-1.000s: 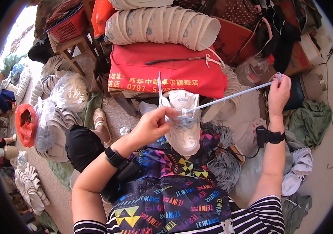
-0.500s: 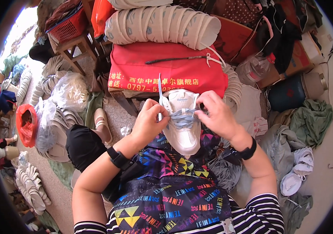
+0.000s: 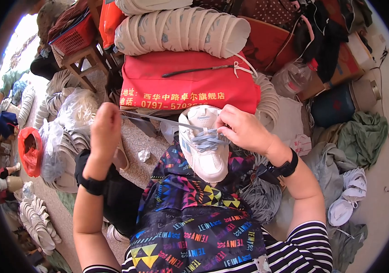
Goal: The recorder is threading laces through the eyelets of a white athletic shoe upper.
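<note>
Head view: left hand fingers grasp lace taut; right hand pinches sneaker eyelets.

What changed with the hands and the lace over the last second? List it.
The right hand, first stretched out right pulling the lace, came back to the white shoe and now pinches at its eyelets. The left hand left the shoe and swung out left, drawing the lace taut. The shoe stayed on the lap.
</note>
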Demonstrator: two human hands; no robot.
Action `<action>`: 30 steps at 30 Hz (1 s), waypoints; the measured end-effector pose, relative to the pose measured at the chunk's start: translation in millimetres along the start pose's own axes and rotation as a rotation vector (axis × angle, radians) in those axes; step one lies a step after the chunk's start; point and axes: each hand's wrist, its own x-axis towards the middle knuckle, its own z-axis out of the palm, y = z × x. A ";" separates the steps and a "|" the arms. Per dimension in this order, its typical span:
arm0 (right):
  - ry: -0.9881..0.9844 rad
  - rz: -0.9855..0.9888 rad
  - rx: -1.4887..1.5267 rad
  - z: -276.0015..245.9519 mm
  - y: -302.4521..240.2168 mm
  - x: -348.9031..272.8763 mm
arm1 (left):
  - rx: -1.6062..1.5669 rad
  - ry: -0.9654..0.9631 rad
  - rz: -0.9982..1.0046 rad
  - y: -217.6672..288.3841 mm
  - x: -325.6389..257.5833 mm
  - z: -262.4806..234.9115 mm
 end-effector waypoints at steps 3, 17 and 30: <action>0.014 -0.020 -0.034 -1.6 4.0 -0.7 | -0.001 -0.041 -0.191 -14.1 -5.1 -21.5; -0.119 0.318 0.282 -14.0 -3.8 -0.1 | 0.246 -0.037 -0.169 -48.4 -21.3 -64.8; 0.157 0.131 0.190 -5.5 18.1 -20.8 | 0.308 -0.080 -0.198 -41.5 -33.5 -60.2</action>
